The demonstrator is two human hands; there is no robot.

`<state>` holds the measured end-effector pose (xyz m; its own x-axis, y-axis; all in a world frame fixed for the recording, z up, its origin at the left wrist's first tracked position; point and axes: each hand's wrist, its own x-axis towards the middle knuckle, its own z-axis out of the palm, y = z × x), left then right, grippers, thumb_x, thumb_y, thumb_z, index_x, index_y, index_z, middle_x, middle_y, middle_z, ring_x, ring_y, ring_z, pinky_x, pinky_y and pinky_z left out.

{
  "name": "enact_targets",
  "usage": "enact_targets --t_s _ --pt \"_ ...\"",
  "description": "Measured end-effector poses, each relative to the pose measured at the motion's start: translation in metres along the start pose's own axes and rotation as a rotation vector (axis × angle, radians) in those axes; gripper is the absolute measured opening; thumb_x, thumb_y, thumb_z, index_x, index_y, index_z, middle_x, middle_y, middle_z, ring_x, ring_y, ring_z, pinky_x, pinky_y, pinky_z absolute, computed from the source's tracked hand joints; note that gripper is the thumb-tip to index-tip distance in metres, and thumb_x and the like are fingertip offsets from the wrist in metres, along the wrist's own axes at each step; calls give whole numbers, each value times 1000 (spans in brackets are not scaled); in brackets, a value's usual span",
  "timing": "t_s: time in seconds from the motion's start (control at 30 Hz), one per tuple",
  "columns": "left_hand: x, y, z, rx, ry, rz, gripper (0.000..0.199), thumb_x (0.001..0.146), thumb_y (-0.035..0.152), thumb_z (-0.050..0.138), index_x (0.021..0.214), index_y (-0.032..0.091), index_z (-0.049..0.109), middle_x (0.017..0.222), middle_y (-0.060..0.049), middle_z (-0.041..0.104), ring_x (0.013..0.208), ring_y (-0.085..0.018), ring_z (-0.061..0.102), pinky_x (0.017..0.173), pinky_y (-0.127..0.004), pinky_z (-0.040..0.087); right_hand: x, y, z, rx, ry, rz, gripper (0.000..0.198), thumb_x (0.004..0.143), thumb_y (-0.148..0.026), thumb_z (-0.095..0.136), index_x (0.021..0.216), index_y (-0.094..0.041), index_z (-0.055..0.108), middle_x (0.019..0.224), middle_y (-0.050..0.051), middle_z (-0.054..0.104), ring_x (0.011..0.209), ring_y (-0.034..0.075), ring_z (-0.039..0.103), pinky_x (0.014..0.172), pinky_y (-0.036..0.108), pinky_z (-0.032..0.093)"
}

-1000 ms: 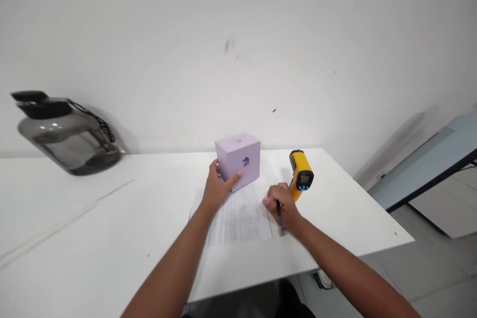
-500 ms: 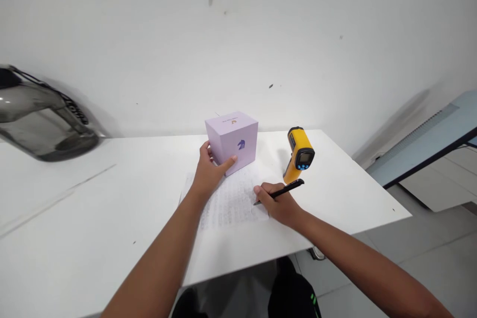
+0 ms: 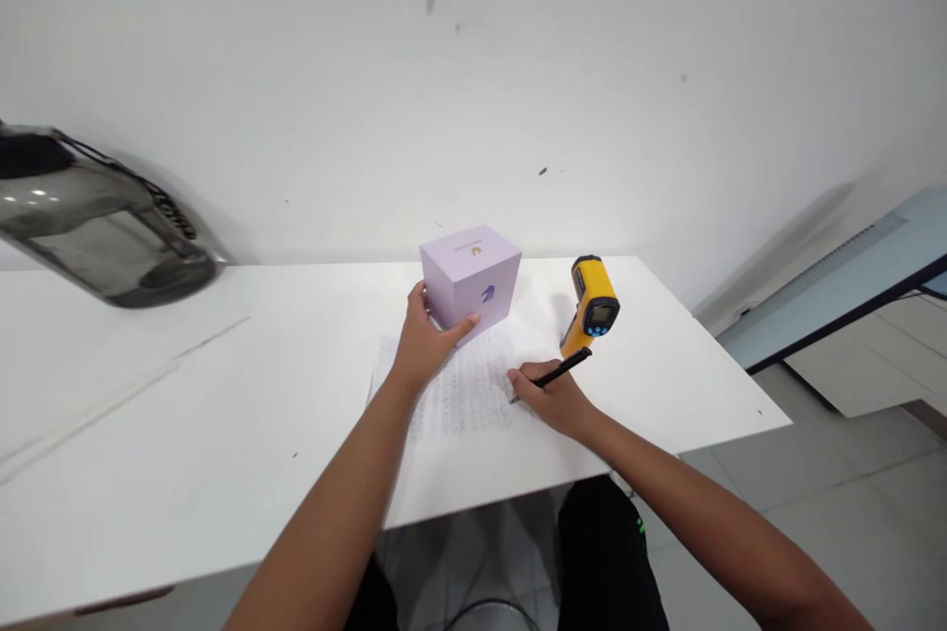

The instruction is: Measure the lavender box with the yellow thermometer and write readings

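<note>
Box (image 3: 473,276), pale purple, is gripped by the left hand (image 3: 427,345): the thumb is laid along the front face, the other fingers are curled against the left side. A dark blue mark is borne on the front face, a small gold mark on the top. The box is located at the far edge of the paper (image 3: 459,399), near the middle of the table (image 3: 184,473); whether its base is fully rested there cannot be told.

Pen (image 3: 566,368), black, is pinched between thumb and fingers of the right hand (image 3: 551,399) — tip pointed down at the right part of the paper, rear end slanted up to the right. Contact of tip with paper is too small to be confirmed. The paper is covered with rows of fine print, illegible at this size, and is partly hidden by the left hand and forearm.

Thermometer (image 3: 592,306), yellow and black, is stood on its handle just beyond the right hand, to the right of the box; its screen and blue buttons are turned toward the person.

Bottle (image 3: 110,227), grey and see-through, is seen far left by the wall (image 3: 473,99) — partly cut off by the view's edge.
</note>
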<state>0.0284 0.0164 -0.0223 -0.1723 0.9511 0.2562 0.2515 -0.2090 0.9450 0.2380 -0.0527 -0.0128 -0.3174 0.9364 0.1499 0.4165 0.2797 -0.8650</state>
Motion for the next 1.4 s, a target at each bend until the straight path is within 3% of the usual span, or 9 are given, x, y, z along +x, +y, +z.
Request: enact_targets --t_s 0.2,0.47,0.67,1.4 --pt "-2 2 -1 14 3 -50 98 63 51 83 143 26 31 147 -15 42 130 -31 47 105 -49 42 1 1 1 17 77 3 45 89 -47 49 53 -20 46 53 -3 43 55 12 43 55 26 35" --pt "-3 10 -1 31 0 -34 95 65 51 81 141 24 33 146 -15 42 132 -30 44 109 -47 37 2 0 5 7 108 15 41 85 -45 45 54 -22 33 53 -5 31 54 11 34 54 26 28" --pt "-3 11 0 26 -5 -38 95 65 51 81 141 23 32 146 -16 42 131 -30 45 108 -45 39 3 2 4 33 46 11 42 83 -44 48 53 -22 29 53 -5 29 54 10 32 53 25 26" --pt "-1 10 -1 50 -9 -44 94 65 51 81 140 24 32 145 -15 43 130 -29 45 108 -46 38 4 2 7 64 125 11 42 84 -42 47 55 -23 23 53 -6 25 53 10 28 52 26 24"
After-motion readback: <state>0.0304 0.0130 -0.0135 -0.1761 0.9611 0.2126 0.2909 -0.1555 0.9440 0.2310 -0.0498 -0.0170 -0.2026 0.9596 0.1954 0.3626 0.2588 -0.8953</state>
